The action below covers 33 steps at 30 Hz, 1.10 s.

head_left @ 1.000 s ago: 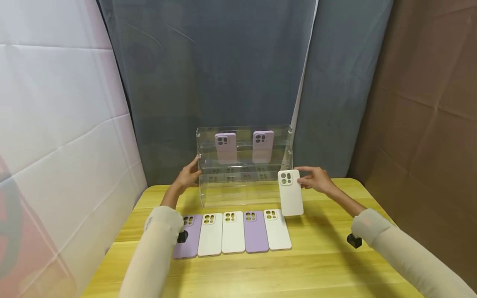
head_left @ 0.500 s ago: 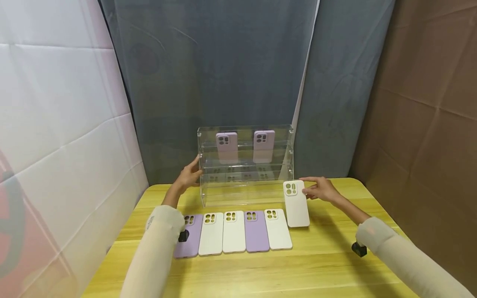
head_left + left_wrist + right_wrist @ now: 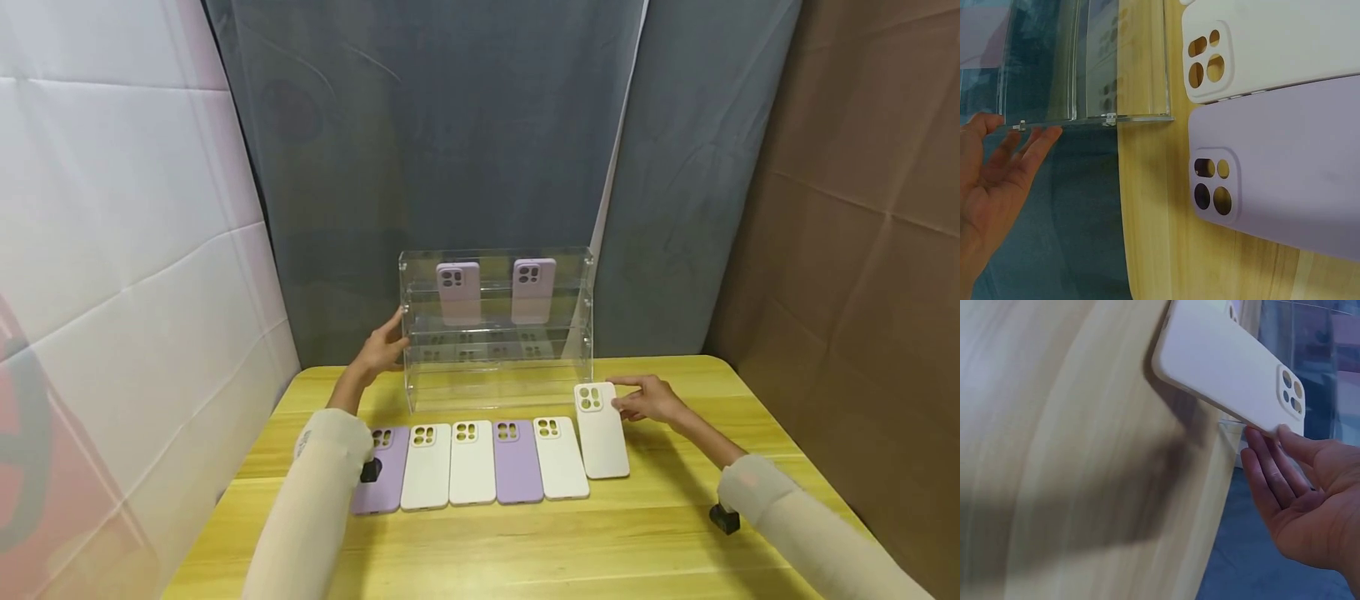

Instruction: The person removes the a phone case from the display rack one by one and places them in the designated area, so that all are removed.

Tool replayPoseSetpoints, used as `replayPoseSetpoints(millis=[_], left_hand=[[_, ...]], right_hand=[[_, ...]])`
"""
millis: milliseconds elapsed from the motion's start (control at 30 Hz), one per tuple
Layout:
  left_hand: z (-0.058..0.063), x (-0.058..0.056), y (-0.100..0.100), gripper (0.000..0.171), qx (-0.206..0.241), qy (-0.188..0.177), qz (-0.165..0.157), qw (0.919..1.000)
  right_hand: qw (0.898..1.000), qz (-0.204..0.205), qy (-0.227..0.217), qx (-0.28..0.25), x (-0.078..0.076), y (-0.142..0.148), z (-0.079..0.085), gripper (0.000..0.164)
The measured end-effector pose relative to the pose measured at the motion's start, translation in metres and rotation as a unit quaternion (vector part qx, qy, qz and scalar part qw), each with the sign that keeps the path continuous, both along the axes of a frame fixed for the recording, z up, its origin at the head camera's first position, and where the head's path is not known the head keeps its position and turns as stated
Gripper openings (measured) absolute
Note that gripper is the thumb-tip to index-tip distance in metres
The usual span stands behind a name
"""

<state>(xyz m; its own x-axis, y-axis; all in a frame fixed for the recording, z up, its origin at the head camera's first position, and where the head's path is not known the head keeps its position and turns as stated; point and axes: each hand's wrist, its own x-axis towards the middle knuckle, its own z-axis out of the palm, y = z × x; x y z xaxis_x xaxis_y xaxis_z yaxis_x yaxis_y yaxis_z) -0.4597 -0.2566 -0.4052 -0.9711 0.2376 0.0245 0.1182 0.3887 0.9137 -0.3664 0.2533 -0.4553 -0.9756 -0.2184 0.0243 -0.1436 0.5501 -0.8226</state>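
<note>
2 purple cases (image 3: 534, 292) stand in the rack (image 3: 491, 332), seemingly done; 6 look left: a row of 5 cases (image 3: 472, 475) on the table (image 3: 525, 550) and a white case (image 3: 604, 442), tilted just beside, pinched by the right hand (image 3: 649, 400). The left hand (image 3: 381, 350), fingers uncurled, touches the rack.

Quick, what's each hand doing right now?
Left hand: open, touching the side of the clear rack.
Right hand: pinching a white phone case by its edge.

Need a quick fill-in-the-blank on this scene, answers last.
The right hand pinches a rectangular phone case coloured ____.
The left hand touches the ____ side of a clear plastic tiered rack.
The rack holds ____ purple rectangular phone cases.
On the wood-grain table, ____ cases lie flat.

Missing: white; left; two; five.
</note>
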Motion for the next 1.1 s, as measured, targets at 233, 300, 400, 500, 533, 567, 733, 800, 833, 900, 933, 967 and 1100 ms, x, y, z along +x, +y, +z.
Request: replayPoseSetpoints(millis=[233,300,400,500,533,567,733,800,833,900,933,967,1100], left_hand=[[0.002,0.002,0.0,0.073,-0.004,0.0,0.002,1.0],[0.002,0.002,0.001,0.073,-0.003,-0.001,0.003,1.0],[0.002,0.003,0.001,0.073,-0.003,-0.001,0.003,1.0],[0.002,0.003,0.001,0.073,-0.003,-0.001,0.006,1.0],[0.001,0.003,0.001,0.073,-0.003,-0.001,0.007,1.0],[0.001,0.003,0.001,0.073,-0.003,-0.001,0.007,1.0],[0.001,0.002,0.002,0.073,-0.002,-0.003,0.007,1.0],[0.001,0.002,0.002,0.073,-0.003,-0.004,0.006,1.0],[0.002,0.002,0.002,0.073,-0.003,-0.005,0.006,1.0],[0.002,0.002,0.002,0.073,-0.004,-0.005,0.005,1.0],[0.002,0.002,0.002,0.073,-0.005,-0.006,0.005,1.0],[0.002,0.002,0.002,0.073,-0.005,-0.007,0.005,1.0],[0.003,0.003,0.001,0.073,-0.005,-0.007,0.006,0.9999]], right_hand=[[1.0,-0.01,0.015,-0.011,0.006,0.002,-0.018,0.05],[1.0,-0.016,0.014,-0.016,0.007,0.003,-0.023,0.049],[0.999,-0.021,0.02,-0.021,0.009,0.004,-0.031,0.047],[0.999,-0.025,0.028,-0.02,0.01,0.003,-0.036,0.044],[0.999,-0.024,0.031,-0.02,0.011,0.003,-0.037,0.043],[0.999,-0.025,0.032,-0.02,0.011,0.002,-0.038,0.043],[0.999,-0.026,0.033,-0.017,0.011,0.001,-0.042,0.038],[0.999,-0.032,0.025,-0.018,0.011,0.0,-0.044,0.037],[0.999,-0.03,0.025,-0.016,0.011,0.0,-0.046,0.037],[0.999,-0.032,0.018,-0.018,0.011,-0.001,-0.047,0.037],[0.999,-0.034,0.013,-0.019,0.011,-0.001,-0.048,0.037],[0.999,-0.039,0.008,-0.022,0.011,-0.001,-0.049,0.037],[0.999,-0.046,0.012,-0.022,0.012,-0.002,-0.051,0.036]])
